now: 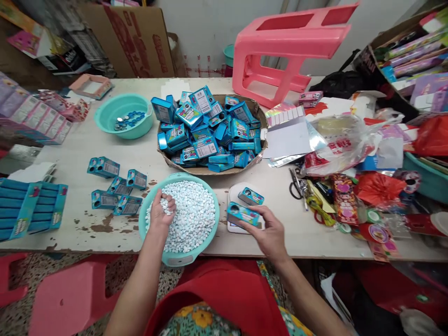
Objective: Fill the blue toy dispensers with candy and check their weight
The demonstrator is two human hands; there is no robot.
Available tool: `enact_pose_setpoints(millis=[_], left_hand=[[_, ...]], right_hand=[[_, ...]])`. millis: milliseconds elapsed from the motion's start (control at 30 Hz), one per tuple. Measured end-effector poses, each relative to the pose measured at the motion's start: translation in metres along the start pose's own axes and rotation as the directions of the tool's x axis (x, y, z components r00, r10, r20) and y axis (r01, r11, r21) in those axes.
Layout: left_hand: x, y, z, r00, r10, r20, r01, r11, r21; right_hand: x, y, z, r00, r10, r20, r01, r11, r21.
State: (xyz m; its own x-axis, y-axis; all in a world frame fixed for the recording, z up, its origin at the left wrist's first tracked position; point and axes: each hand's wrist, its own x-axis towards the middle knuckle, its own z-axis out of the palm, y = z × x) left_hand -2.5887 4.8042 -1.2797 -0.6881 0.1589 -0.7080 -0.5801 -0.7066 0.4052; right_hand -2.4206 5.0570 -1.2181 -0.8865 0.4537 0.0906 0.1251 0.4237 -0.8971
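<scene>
My left hand (161,212) is over a turquoise basin (182,259) heaped with small pale candies (191,210). Its palm faces up and the curled fingers cup a few of the candies. Between the thumb and fingers of my right hand (271,233) is a small blue tin (241,214), with a dark round spot on its end. It is held over the front of a white kitchen scale (234,190). Just behind it, a second blue tin (252,196) lies on the scale's plate.
A cardboard tray (206,169) piled with blue tins stands behind the basin. Several more tins (119,186) are at left, near filled display boxes (52,210). A turquoise bowl (122,100) holds round lids. Scissors (297,184), plastic bags and a pink stool (290,44) occupy the right.
</scene>
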Motion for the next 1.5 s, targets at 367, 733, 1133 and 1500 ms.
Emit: enact_pose_setpoints(millis=[367,733,1133,1500], left_hand=[[-0.070,-0.024,0.062,0.854,0.483,0.191,-0.512,0.846,0.149],[-0.060,-0.032,0.066,0.834,0.531,0.151,-0.552,0.811,0.195],[-0.001,-0.037,0.007,0.762,0.561,0.323,-0.516,0.223,0.827],[0.031,-0.014,0.006,0.976,0.209,-0.057,-0.167,0.893,0.417]], right_hand=[[0.013,-0.038,0.096,0.912,-0.290,0.288,0.308,0.951,-0.018],[0.016,-0.032,0.100,0.940,-0.216,0.264,0.225,0.974,-0.002],[-0.003,-0.004,0.009,0.989,-0.050,0.139,0.032,0.991,0.130],[-0.030,0.068,-0.108,0.888,0.278,-0.366,-0.285,0.958,0.034]])
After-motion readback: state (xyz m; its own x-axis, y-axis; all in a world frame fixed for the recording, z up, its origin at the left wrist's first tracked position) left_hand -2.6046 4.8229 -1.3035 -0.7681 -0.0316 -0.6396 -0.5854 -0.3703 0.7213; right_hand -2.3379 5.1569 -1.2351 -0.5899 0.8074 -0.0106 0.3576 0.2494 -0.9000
